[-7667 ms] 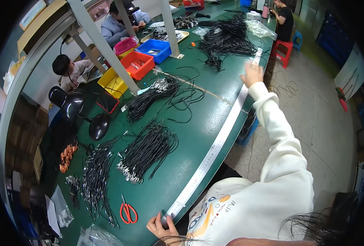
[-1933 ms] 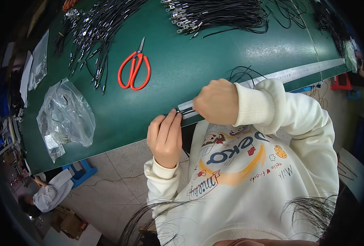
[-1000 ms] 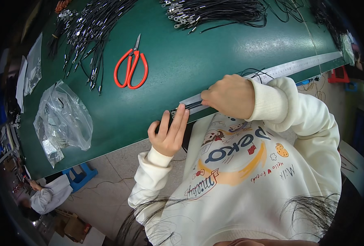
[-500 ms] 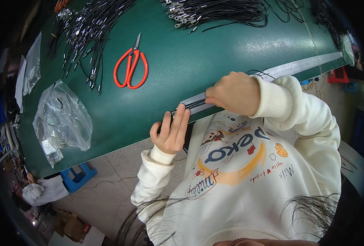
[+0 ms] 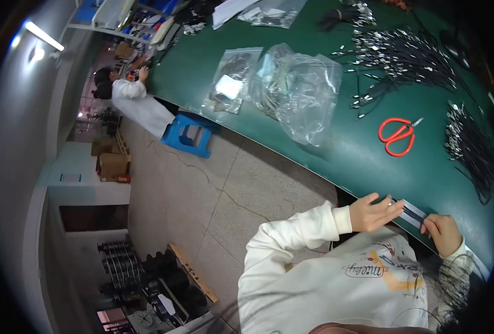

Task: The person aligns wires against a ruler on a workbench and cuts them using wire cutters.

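Note:
Near the table's edge, black cables (image 5: 411, 212) lie along a steel ruler (image 5: 418, 221) between my two hands. My left hand (image 5: 374, 213) has its fingers stretched out, the tips at the metal ends of the cables. My right hand (image 5: 443, 229) is closed, with thumb and fingers pinching the cables further along the ruler. How many cables it holds cannot be made out. Beyond my hands lie scissors with red handles (image 5: 397, 137), and a bundle of black cables with metal ends (image 5: 470, 146) lies to their right.
A larger pile of black cables (image 5: 403, 58) covers the far right of the green table (image 5: 247, 125). Clear plastic bags (image 5: 308, 100) lie left of the scissors. A blue stool (image 5: 187, 135) stands by the table, near a person in a light top (image 5: 138, 108).
The view has swung left, bringing the room, the stool and the other person further into sight. My hands stay at the ruler and cables, the left one's fingers still extended.

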Tool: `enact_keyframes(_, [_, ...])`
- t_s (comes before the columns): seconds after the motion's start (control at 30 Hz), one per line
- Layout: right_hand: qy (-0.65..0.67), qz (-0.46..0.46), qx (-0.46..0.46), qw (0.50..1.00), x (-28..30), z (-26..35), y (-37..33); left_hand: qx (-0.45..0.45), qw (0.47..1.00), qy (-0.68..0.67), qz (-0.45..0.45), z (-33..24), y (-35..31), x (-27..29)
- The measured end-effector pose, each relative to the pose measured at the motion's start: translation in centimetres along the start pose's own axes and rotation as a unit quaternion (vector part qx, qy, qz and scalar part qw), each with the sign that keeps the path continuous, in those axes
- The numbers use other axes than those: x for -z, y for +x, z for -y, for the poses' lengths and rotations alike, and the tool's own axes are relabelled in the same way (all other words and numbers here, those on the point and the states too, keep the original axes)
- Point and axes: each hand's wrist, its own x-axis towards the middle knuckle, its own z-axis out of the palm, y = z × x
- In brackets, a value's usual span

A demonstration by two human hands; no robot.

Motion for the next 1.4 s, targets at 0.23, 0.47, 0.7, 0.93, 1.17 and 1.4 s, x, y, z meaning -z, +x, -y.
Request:
enact_keyframes(0.23, [-0.072, -0.012, 0.026, 0.997, -0.5, -0.7, -0.2, 0.008, 1.000, 0.007, -0.005, -0.3, -0.6, -0.4])
enact_keyframes(0.47, [-0.079, -0.047, 0.012, 0.996, 0.0, -0.6, -1.3, -0.005, 1.000, -0.002, -0.016, 0.3, 0.6, -0.7])
enact_keyframes(0.7, [-0.023, 0.004, 0.007, 1.000, 1.2, -1.1, -1.7, 0.019, 0.999, 0.032, 0.017, -0.3, 0.0, -1.1])
enact_keyframes(0.93, [0.009, 0.053, -0.061, 0.997, 2.4, -2.0, -3.6, 0.010, 0.998, 0.048, 0.039, -0.5, -0.3, -1.2])
enact_keyframes(1.17, [-0.029, 0.022, -0.087, 0.996, 1.9, -1.3, -3.1, 0.021, 0.998, 0.049, 0.039, -0.5, -0.8, -1.2])
enact_keyframes(1.4, [-0.034, -0.022, -0.041, 0.998, 1.2, -1.9, -3.7, 0.020, 0.998, 0.045, 0.039, -0.7, -0.5, -1.5])
